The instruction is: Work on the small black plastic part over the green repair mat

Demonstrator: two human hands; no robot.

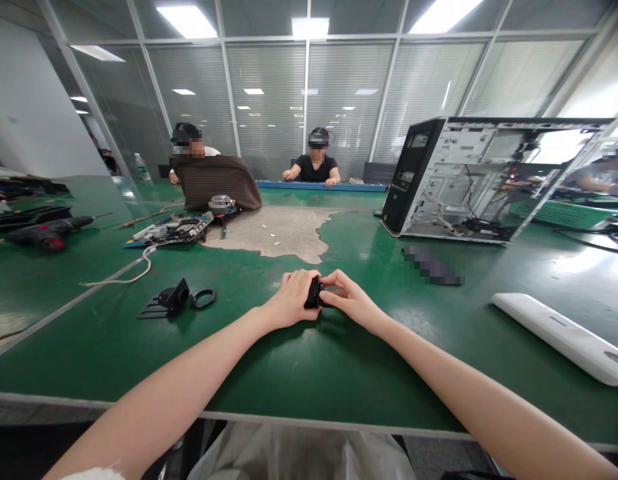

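Observation:
In the middle of the green table my left hand (pixel 295 298) is closed around a small black part (pixel 313 293), its fingers over the top and the thumb below. From the other side my right hand (pixel 349 299) pinches the right end of that same part between thumb and fingertips. Fingers cover much of it, so its exact kind cannot be made out. Left of my hands lie a black bracket with a slotted base and a round piece (pixel 173 299), and beside it a black ring (pixel 203 299).
An opened computer case (pixel 439 180) stands at the back right. A white oblong device (pixel 559 337) lies near right. Circuit boards (pixel 171 230), a cable (pixel 147 263) and a power drill (pixel 53 233) are at left. A brown cover (pixel 213 180) stands behind; people sit across the table.

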